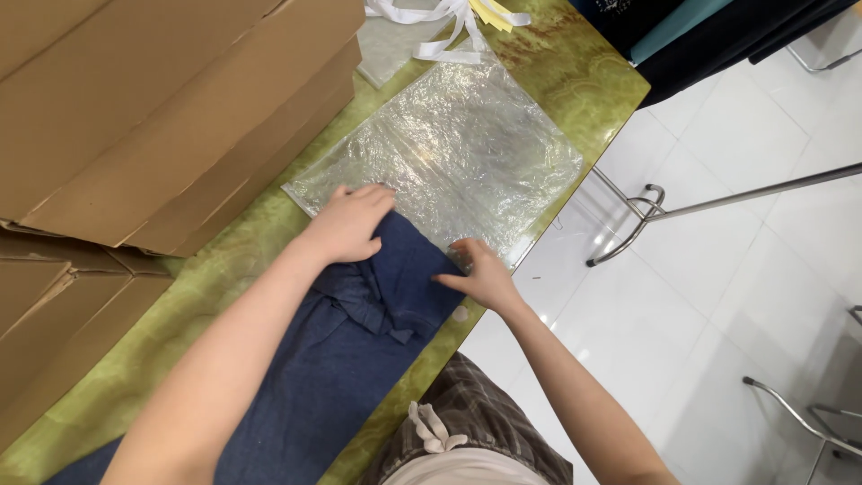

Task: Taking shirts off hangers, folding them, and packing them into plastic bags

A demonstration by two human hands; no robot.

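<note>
Blue garment meets clear plastic bag under both hands.

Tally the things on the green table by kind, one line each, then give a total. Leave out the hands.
Clear plastic bag: 1
Dark blue garment: 1
Brown cardboard boxes: 2 in view, stacked at the left
Bundle of white strips: 1
Yellow strip: 1
Total: 6
</note>
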